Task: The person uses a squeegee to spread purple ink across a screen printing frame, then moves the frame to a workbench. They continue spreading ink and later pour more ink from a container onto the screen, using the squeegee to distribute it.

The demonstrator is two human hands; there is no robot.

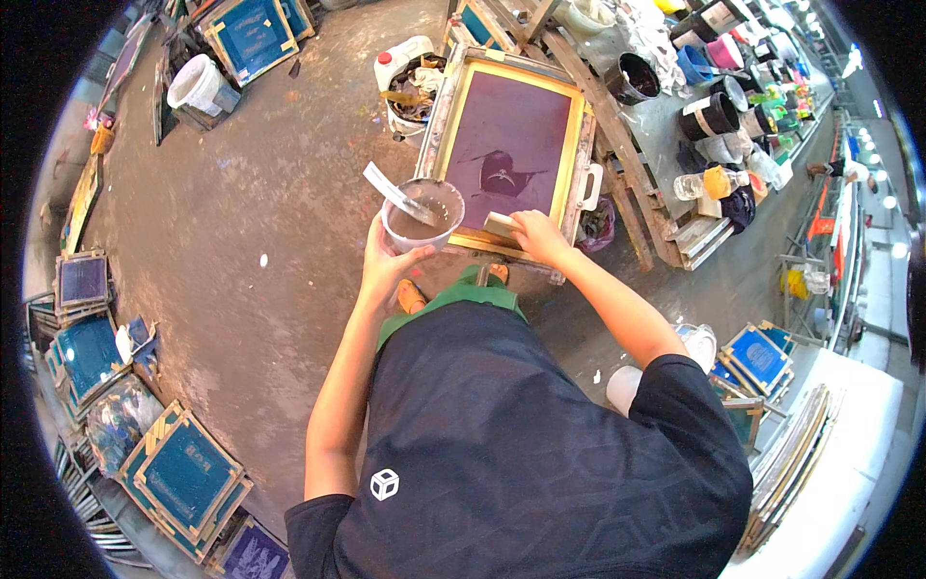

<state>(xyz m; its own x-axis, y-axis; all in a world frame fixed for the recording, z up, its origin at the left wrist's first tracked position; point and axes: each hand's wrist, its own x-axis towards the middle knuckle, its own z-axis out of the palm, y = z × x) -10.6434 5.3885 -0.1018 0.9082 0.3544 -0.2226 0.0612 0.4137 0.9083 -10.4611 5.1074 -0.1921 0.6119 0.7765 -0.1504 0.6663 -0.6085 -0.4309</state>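
Note:
My left hand (pixel 389 259) is closed around a pale tub (pixel 424 243) of grey-brown liquid. A white spatula (pixel 388 186) leans in the tub, its end dipped in the liquid. In front of me lies a screen-printing frame (pixel 577 145) with yellow tape around its purple mesh (pixel 511 111). A dark, wet-looking patch (pixel 502 174) shows on the lower part of the mesh. My right hand (pixel 542 237) grips a short pale squeegee (pixel 503 225) at the near edge of the frame. The tub is held just left of the squeegee, over the frame's near left corner.
A bucket (pixel 405 124) of dirty tools and a white jug (pixel 403 60) stand left of the frame. On the right, a wooden-edged table (pixel 666 125) carries several tubs and bottles. Blue screens (pixel 188 473) are stacked at the lower left. A white bucket (pixel 198 82) stands far left.

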